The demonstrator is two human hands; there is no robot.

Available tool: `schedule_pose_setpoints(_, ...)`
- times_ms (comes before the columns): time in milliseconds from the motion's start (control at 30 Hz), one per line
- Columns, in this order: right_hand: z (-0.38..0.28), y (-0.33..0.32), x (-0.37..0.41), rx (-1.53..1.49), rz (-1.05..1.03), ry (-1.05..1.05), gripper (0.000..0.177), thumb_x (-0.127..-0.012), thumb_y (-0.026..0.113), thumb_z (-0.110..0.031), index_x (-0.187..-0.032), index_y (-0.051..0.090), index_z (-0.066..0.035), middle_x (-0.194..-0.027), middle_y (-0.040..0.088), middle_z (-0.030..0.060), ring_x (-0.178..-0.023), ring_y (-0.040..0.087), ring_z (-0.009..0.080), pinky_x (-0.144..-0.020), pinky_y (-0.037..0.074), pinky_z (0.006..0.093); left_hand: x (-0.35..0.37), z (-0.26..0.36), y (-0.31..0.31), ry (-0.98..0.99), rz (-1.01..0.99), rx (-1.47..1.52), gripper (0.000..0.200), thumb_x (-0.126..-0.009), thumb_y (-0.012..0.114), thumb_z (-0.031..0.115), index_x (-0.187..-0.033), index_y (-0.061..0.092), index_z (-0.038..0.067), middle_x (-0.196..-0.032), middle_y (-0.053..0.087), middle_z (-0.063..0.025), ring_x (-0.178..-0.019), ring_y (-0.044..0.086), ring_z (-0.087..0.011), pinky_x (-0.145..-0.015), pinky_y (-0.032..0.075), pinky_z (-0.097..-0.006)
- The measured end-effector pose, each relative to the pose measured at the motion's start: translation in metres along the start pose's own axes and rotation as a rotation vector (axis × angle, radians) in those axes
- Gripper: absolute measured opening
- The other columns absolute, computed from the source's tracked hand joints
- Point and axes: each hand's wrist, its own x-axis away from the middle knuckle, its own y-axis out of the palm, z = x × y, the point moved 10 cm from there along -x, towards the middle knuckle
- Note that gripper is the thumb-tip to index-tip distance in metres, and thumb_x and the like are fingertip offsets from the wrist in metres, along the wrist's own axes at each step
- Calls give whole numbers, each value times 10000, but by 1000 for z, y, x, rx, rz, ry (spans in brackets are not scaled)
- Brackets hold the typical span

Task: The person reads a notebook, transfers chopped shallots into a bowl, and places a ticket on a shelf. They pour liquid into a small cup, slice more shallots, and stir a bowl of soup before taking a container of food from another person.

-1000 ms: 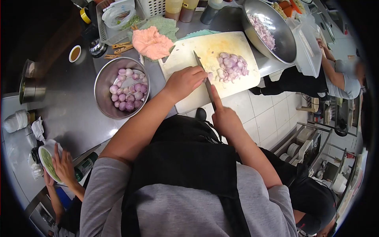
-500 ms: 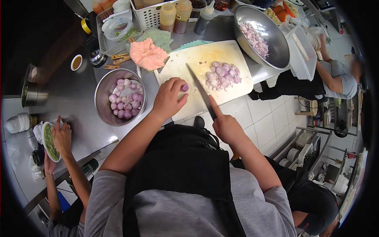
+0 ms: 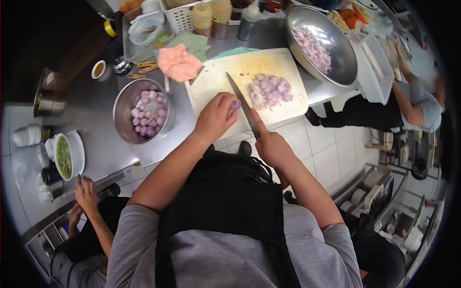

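Note:
My left hand (image 3: 215, 115) pinches a purple shallot (image 3: 235, 104) over the near side of the white cutting board (image 3: 211, 81). Close to its right, a long knife (image 3: 241, 98) points away from me, its blade beside the shallot. My right hand (image 3: 273, 150) grips the knife, with the index finger stretched along the back of the blade. Sliced shallots (image 3: 270, 90) lie in a pile on the right part of the board. To the left of the board, a steel bowl (image 3: 120, 117) holds several peeled whole shallots (image 3: 150, 115).
A large steel bowl (image 3: 343, 57) of sliced shallots stands beyond the board's right end. A pink cloth (image 3: 178, 63), clothespins (image 3: 145, 68) and sauce bottles (image 3: 222, 19) sit behind. At left, a co-worker's hands (image 3: 86, 194) are near a bowl of green food (image 3: 63, 156). Another person (image 3: 418, 103) stands at right.
My left hand has moved right with the shallot, closer to the knife blade. The co-worker's hands at left have let go of the green-filled bowl and drawn back toward their body.

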Motion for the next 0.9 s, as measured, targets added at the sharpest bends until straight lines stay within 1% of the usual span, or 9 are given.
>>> schedule_pose_setpoints(133, 10, 1, -15, 3, 19, -28, 967, -826, 518, -12, -1620, 31, -273, -797, 668, 324, -726, 668, 475, -691, 523, 562, 5, -16, 6, 53, 98, -119, 228, -851, 668, 110, -1060, 618, 37, -1070, 590, -143, -964, 591, -351, -867, 509, -439)
schedule_pose_setpoints(167, 11, 2, -17, 17, 10, -12, 957, -830, 506, 7, -1620, 42, -268, -793, 666, 325, -732, 667, 482, -683, 519, 565, 7, -49, 20, -225, 74, 169, 194, -873, 649, 119, -1050, 631, 40, -1044, 586, -133, -937, 590, -342, -838, 504, -442)
schedule_pose_setpoints(200, 14, 6, -19, -26, 46, -56, 945, -837, 500, 14, -1621, 52, -268, -784, 665, 318, -731, 666, 480, -678, 517, 557, 2, -36, 18, -284, -57, 142, 182, -890, 647, 142, -1049, 640, 55, -1036, 587, -117, -953, 599, -328, -833, 503, -434)
schedule_pose_setpoints(267, 12, 7, -17, -50, 70, -90, 938, -852, 499, 10, -1622, 47, -278, -748, 659, 286, -699, 659, 462, -644, 497, 548, 5, 10, 6, 176, 49, -256, 183, -890, 658, 163, -1045, 644, 67, -1045, 593, -107, -966, 609, -312, -834, 507, -423)
schedule_pose_setpoints(467, 5, 5, -20, 67, 53, -84, 980, -800, 488, 31, -1625, 26, -229, -737, 656, 285, -667, 648, 455, -617, 494, 536, 0, -2, 9, 228, -39, 2, 178, -892, 640, 144, -1048, 653, 57, -1067, 595, -110, -1016, 617, -272, -891, 522, -391)
schedule_pose_setpoints(533, 4, 5, -23, 82, 21, -64, 993, -799, 499, 13, -1624, 13, -248, -760, 661, 293, -685, 656, 453, -626, 497, 545, 2, -44, 33, -394, -184, 871, 191, -889, 628, 113, -1062, 657, 38, -1084, 598, -113, -1022, 623, -262, -914, 529, -360)
schedule_pose_setpoints(667, -7, -26, -15, 108, -120, -13, 919, -835, 479, -28, -1621, 57, -250, -874, 685, 296, -809, 673, 458, -761, 522, 542, -11, -21, 14, 12, -123, 325, 163, -885, 641, 57, -1045, 661, 31, -1062, 617, -111, -963, 645, -270, -859, 546, -337)
schedule_pose_setpoints(767, -17, -48, 6, 122, -195, 10, 872, -859, 459, -31, -1621, 64, -187, -889, 694, 278, -811, 679, 442, -776, 530, 529, -17, -6, 11, 48, -215, 180, 150, -924, 575, 52, -1050, 644, 9, -1058, 622, -118, -961, 669, -236, -846, 561, -315)
schedule_pose_setpoints(900, -23, -45, 15, 129, -304, 66, 830, -895, 459, -40, -1617, 57, -120, -874, 700, 260, -795, 685, 418, -778, 537, 510, -21, -1, 6, 136, -192, 38, 159, -859, 671, 52, -1014, 638, 45, -994, 631, -85, -930, 663, -254, -803, 547, -342)
